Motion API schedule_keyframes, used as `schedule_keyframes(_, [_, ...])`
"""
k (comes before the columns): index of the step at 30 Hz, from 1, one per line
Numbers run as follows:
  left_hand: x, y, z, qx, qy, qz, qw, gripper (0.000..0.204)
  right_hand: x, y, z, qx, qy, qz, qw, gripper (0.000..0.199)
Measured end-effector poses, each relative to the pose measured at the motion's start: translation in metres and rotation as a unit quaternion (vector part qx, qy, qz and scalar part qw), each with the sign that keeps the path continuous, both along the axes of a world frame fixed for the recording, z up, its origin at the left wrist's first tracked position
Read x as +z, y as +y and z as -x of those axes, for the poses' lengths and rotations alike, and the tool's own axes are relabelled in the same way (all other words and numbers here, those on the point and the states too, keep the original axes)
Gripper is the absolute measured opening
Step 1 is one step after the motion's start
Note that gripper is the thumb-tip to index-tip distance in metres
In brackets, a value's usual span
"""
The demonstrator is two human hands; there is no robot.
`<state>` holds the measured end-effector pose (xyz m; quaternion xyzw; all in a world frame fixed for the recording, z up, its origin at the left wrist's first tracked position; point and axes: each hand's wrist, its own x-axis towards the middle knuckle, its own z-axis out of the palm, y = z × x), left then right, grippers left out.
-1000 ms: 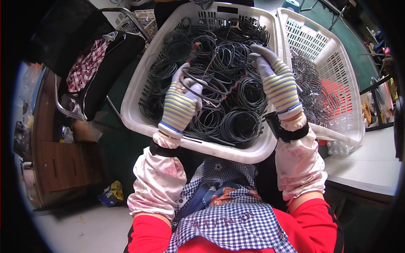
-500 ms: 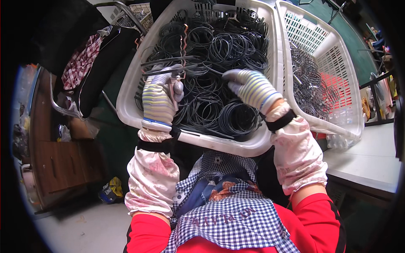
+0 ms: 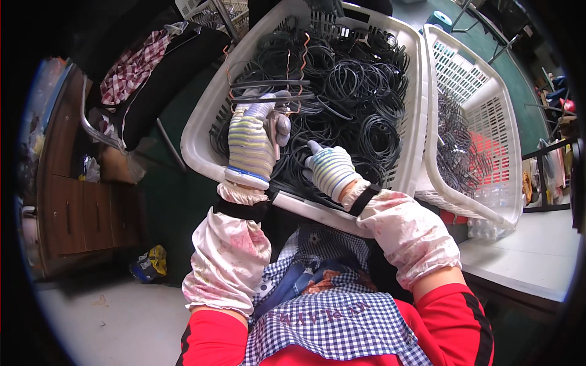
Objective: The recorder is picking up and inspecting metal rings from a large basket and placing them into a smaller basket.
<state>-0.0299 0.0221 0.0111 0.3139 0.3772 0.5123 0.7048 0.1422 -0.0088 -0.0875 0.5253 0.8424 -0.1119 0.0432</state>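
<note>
My left hand, in a striped knit glove, is closed on a bundle of short black strips and thin copper-coloured wires above the basket's near left part. A pinkish, flat piece shows along its thumb side; I cannot make out what it is. Gloved likewise, my right hand reaches into the near part of the basket with its fingertips apart, against the black coils. Its fingertips are partly lost among the dark loops. The white plastic basket is piled with such coils.
A second white basket at right contains tangled metal-looking loops and stands by a pale tabletop. Brown cabinets are at left, near a chair with checked cloth. A yellow-and-blue bag lies on the floor.
My right hand has moved nearer to me and left, down into the coils. The left hand keeps its hold on the bundle. The whole view has shifted slightly.
</note>
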Motion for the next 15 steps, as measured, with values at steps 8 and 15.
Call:
schedule_keyframes(8, [-0.028,0.011,0.012,0.062,-0.028,-0.066,0.996,0.034,0.081,0.017,-0.068,-0.148,0.644,-0.117,0.742,0.025])
schedule_keyframes(15, [-0.013,-0.014,-0.04,0.068,0.336,-0.329,0.88,0.065,0.091,0.017,-0.108,-0.131,0.902,0.153,0.381,0.021])
